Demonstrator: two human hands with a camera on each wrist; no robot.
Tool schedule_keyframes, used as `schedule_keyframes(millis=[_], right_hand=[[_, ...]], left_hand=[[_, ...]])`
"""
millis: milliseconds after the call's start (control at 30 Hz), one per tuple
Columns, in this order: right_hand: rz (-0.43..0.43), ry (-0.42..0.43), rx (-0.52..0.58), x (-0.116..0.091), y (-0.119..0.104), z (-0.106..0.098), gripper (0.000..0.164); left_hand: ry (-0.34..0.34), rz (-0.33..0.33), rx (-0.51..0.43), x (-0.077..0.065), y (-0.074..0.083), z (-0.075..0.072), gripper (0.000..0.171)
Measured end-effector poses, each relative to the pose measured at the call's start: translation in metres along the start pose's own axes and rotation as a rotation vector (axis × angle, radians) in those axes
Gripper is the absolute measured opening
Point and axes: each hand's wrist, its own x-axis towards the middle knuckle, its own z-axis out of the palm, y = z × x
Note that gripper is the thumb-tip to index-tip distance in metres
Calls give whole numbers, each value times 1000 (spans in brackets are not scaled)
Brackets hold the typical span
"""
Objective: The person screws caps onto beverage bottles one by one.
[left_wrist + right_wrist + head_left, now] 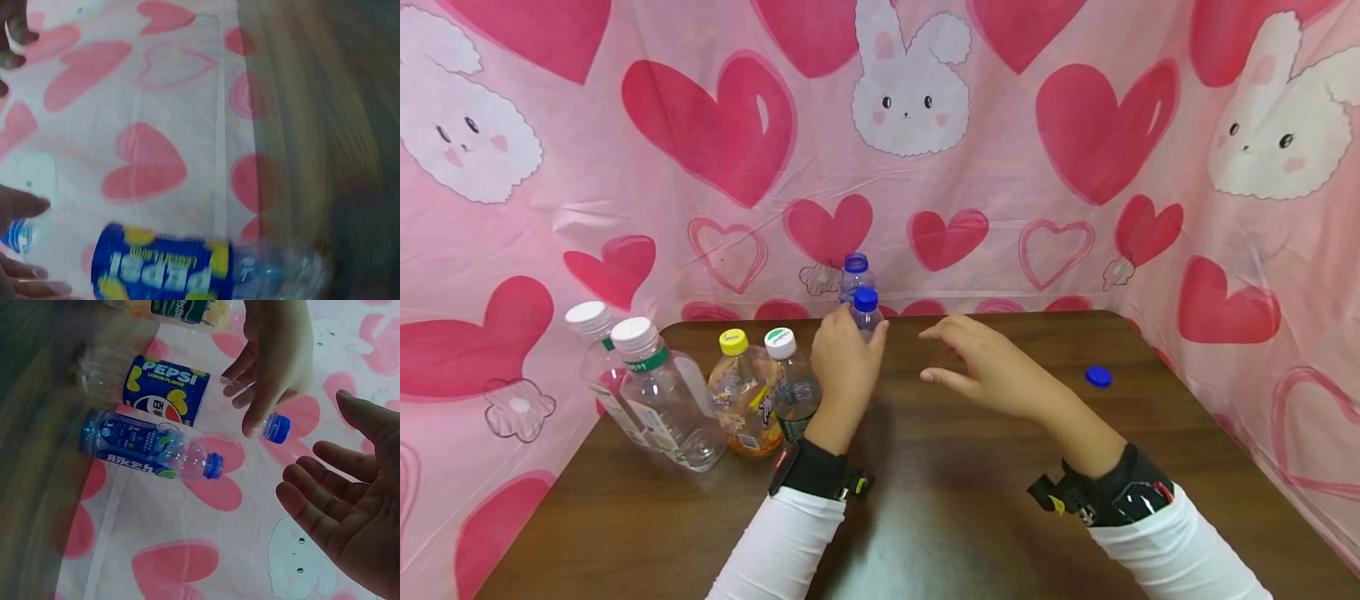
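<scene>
My left hand (847, 350) holds a clear Pepsi bottle (162, 265) round its upper part, fingers and thumb near the neck. Its blue cap (276, 428) is on and pokes out past the fingers. The bottle stands upright, its blue label with yellow lemons (165, 390) showing below the hand. Just behind it is a slimmer blue-tinted bottle (147, 445) with a bare, capless blue neck (214, 466). To the right, my right hand (992, 367) hovers over the table with nothing in it, fingers spread and slightly bent.
Left of my left hand stand a white-capped bottle (793, 392), a yellow-capped bottle (741, 400) and two tall clear bottles with white caps (673, 400). A loose blue cap (1098, 377) lies on the brown table (955, 517) at right. A pink heart-print cloth (1000, 167) hangs behind.
</scene>
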Motion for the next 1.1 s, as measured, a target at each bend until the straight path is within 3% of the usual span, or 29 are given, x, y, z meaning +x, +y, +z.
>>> schedule_keyframes(millis=[200, 333, 833, 900, 967, 1033, 1100], right_hand=[[23, -10, 29, -5, 1, 2, 46], [35, -17, 44, -6, 1, 3, 46], [46, -18, 64, -13, 2, 7, 44], [55, -19, 67, -14, 2, 7, 44], [69, -29, 74, -16, 2, 7, 45], [85, -40, 82, -17, 3, 5, 45], [96, -43, 85, -17, 4, 3, 46]], left_hand=[[54, -131, -36, 17, 2, 13, 72], [81, -174, -67, 24, 1, 18, 78], [64, -98, -83, 18, 1, 18, 80], [78, -71, -101, 15, 6, 11, 83], [89, -27, -140, 13, 18, -7, 86], [97, 14, -230, 14, 36, -33, 88], [72, 22, -338, 23, 60, -64, 90]])
